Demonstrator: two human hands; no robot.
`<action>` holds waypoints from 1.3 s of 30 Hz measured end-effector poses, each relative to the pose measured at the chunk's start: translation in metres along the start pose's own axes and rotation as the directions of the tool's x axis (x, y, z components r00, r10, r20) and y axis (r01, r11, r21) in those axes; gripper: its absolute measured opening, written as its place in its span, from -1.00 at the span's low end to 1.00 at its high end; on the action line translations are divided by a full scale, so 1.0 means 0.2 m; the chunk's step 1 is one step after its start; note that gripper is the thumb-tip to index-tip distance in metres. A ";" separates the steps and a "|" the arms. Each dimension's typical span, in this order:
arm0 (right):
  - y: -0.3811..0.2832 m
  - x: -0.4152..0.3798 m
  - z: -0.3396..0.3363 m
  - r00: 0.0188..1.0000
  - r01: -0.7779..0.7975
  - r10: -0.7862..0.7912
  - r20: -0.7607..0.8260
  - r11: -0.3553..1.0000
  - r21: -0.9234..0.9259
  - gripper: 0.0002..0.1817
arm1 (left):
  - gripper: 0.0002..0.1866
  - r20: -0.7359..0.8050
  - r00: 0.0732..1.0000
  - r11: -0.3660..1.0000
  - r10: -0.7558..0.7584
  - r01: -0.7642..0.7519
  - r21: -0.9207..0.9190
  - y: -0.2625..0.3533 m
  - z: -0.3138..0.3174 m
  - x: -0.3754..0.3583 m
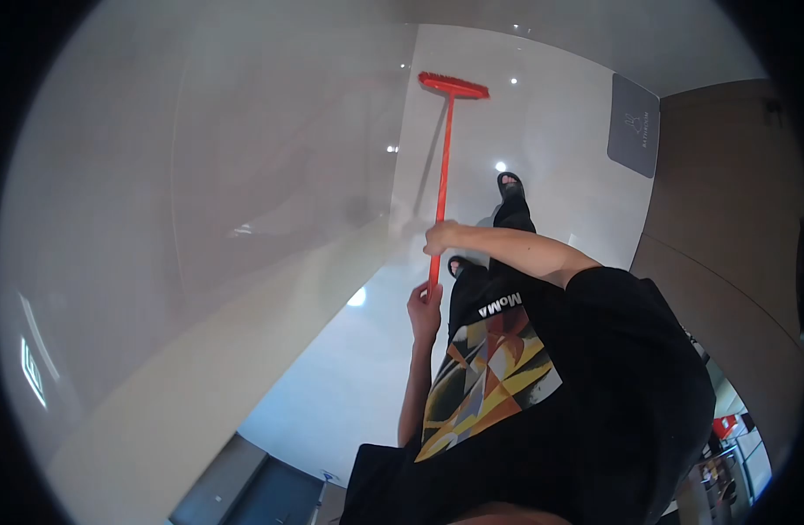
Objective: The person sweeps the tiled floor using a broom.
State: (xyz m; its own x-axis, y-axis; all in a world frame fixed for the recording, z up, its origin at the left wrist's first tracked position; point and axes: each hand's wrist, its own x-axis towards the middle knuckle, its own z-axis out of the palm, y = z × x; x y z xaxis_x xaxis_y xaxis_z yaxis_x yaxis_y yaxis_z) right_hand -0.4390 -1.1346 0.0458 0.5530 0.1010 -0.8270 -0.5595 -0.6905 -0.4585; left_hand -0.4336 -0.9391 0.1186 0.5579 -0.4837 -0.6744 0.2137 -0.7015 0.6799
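A red broom (pixel 445 157) slants away from me, its wide bristled head (pixel 454 87) on the pale glossy floor near the wall. My right hand (pixel 440 236) is closed around the handle, partway down. Nearer to my body, my left hand (pixel 425 306) grips the upper end of the same handle; some of its fingers are hidden behind the stick. Below my forearms are my black trousers and two dark open-toed sandals (pixel 510 186).
A shiny light wall (pixel 271 175) runs along the left. At the upper right lies a grey bathroom mat (pixel 634 125), beside a brown door or panel (pixel 726 175). A dark doorway (pixel 275 494) shows at the bottom left, with a thin-handled tool (pixel 323 490) nearby.
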 end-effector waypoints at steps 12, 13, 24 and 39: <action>0.13 -0.16 -0.44 0.791 0.047 0.349 -0.503 0.785 0.618 -0.33 | -0.60 0.094 0.994 0.997 0.051 -0.056 0.048 0.62 0.23 0.65; 0.19 -0.12 -0.46 0.789 0.020 0.367 -0.492 0.786 0.619 -0.24 | -0.60 0.096 0.994 0.997 0.044 -0.049 0.054 0.64 0.28 0.69; 0.58 -0.57 2.31 0.950 -0.018 0.062 -0.307 0.989 0.145 -0.01 | -0.55 0.134 0.990 0.999 -0.041 0.043 -0.013 -1.69 1.30 -1.00; -1.01 -1.43 1.78 0.927 0.284 -0.314 0.206 0.945 0.164 -0.02 | -0.69 0.280 0.960 0.725 -0.007 -0.188 0.662 -0.70 -0.50 -2.30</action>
State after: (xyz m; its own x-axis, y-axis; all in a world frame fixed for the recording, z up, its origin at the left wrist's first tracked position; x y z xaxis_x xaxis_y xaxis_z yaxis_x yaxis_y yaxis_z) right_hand -0.7035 -0.7690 0.2595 0.5607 0.4582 -0.6896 -0.4728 -0.5065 -0.7210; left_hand -0.6403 -0.5669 0.3622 0.3091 -0.6060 -0.7329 -0.4809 -0.7645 0.4293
